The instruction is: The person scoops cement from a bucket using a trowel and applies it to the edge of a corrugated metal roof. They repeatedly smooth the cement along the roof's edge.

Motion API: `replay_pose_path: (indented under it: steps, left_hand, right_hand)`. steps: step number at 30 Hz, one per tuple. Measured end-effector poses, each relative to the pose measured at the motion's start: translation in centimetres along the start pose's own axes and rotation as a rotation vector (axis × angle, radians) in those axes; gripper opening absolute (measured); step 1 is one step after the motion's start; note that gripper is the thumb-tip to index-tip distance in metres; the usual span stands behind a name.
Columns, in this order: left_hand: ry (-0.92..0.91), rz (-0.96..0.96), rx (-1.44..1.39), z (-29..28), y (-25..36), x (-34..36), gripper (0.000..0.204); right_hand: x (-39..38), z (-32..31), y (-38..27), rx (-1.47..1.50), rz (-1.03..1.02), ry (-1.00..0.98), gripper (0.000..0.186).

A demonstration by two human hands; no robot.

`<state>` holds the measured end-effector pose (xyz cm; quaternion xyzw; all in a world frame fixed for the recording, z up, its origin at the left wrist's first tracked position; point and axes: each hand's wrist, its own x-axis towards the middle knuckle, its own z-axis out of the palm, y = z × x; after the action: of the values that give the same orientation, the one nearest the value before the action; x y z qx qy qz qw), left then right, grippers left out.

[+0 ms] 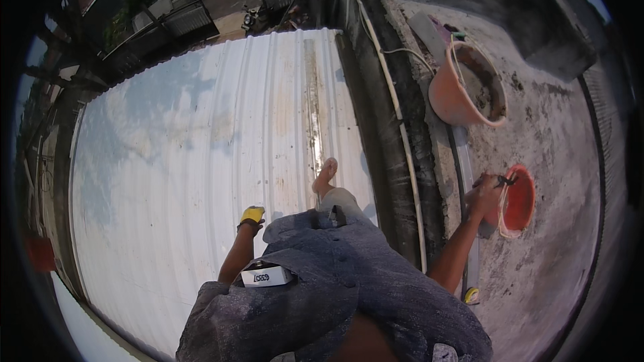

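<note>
My left hand (252, 216), in a yellow glove with a dark cuff, hangs over the white corrugated roof sheet (181, 181). Its fingers are curled in, and nothing shows in them. On my right, my right hand (484, 194) is closed at the near rim of a small red bucket (522, 204). A dark piece at the fingertips is too small to make out. The red bucket is tilted, its mouth facing right, over the grey concrete ledge. Farther off on that ledge is a larger orange bucket (463, 97) with grey residue inside.
A pale pipe (396, 94) runs along the dark gap between roof sheet and ledge. A long straight bar (469, 255) lies near the ledge's edge, beside a yellow tape measure (472, 295). My bare foot (325, 173) stands on the sheet. A grey block (429, 35) sits behind the orange bucket.
</note>
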<state>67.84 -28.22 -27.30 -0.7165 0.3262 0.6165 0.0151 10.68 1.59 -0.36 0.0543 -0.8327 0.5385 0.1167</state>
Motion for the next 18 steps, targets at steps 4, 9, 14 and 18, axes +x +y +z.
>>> replay_pose_path:
  steps: [4, 9, 14, 18]
  left_hand:
    - [-0.253, 0.882, 0.853, 11.7, 21.3, -5.9, 0.050]
    - [-0.485, 0.976, 0.699, 19.3, 39.8, -9.5, 0.044]
    - [-0.714, 1.168, 0.606, 28.4, 51.8, -13.8, 0.044]
    - [-0.853, 0.999, 0.395, 40.0, 57.1, -20.9, 0.051]
  right_hand:
    - [-2.0, 6.0, 3.2, 0.132, 0.097, 0.009, 0.023]
    - [-1.0, 9.1, 3.9, 0.077, 0.241, 0.227, 0.021]
    - [6.4, 9.4, 1.5, 0.070, 0.468, 0.249, 0.018]
    - [10.6, 10.6, 7.4, 0.271, 0.626, 0.228, 0.019]
